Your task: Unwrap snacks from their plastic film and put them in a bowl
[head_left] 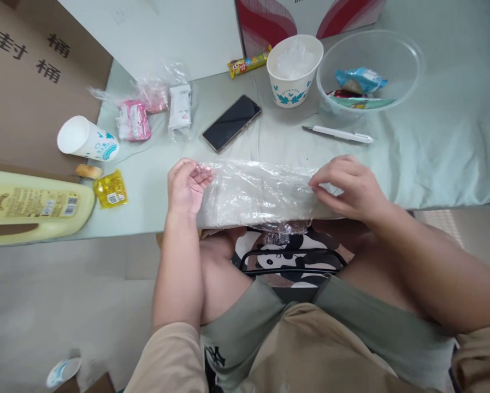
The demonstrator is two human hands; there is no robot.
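A clear, crinkled plastic bag is stretched between my two hands at the front edge of the table, its lower part hanging over toward my lap. My left hand grips its left end with curled fingers. At the right end, my right hand pinches the plastic between thumb and fingertips. A dark phone lies just beyond the bag. Farther right, behind my right hand, rests a white pen.
Behind stand a paper cup with crumpled plastic inside and a clear bowl holding snack packets. To the left are a tipped paper cup, pink packets, a yellow packet, a yellow jug and a cardboard box.
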